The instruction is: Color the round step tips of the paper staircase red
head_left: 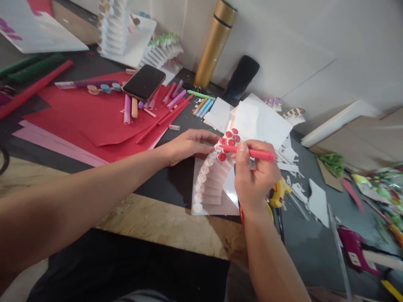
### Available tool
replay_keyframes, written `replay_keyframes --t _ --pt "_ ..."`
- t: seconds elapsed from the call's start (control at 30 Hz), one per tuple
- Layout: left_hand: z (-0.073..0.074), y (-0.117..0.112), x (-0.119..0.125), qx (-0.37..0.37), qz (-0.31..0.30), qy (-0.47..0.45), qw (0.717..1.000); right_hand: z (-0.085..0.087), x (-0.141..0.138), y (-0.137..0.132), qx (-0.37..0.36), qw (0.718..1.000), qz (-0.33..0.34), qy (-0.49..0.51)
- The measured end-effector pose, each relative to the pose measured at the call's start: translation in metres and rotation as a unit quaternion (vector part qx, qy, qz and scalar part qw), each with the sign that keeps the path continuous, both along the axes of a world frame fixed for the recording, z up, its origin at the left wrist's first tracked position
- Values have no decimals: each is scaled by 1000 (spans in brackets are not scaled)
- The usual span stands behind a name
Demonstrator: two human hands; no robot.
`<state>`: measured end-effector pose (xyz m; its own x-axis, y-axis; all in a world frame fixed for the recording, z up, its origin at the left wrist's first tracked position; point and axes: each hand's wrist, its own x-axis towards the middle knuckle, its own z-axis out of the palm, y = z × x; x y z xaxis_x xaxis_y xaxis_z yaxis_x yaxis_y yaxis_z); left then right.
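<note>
My right hand is closed round a red marker pen, its tip touching a rolled paper disc at the top of a small white paper staircase model. Several of the top discs are coloured red; the lower ones are white. My left hand rests on the dark table, fingers pinched on the upper left edge of the model beside the red discs.
Red and pink paper sheets, a phone, scattered markers, a gold flask, white card pieces, a yellow glue gun, paper scraps, and another white stair model at the back.
</note>
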<state>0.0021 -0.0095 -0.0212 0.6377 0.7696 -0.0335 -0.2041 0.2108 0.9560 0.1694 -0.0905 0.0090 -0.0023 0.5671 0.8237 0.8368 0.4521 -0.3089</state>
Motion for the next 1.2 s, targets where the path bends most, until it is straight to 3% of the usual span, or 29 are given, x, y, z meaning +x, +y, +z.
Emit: replay_keyframes --t 0.87,1.2 --pt "-1 0 0 3 -1 0 1000 -3 2 1 -20 1000 3 1" --pt "0 0 0 1 -7 4 1000 -1 2 1 5 1000 -5 5"
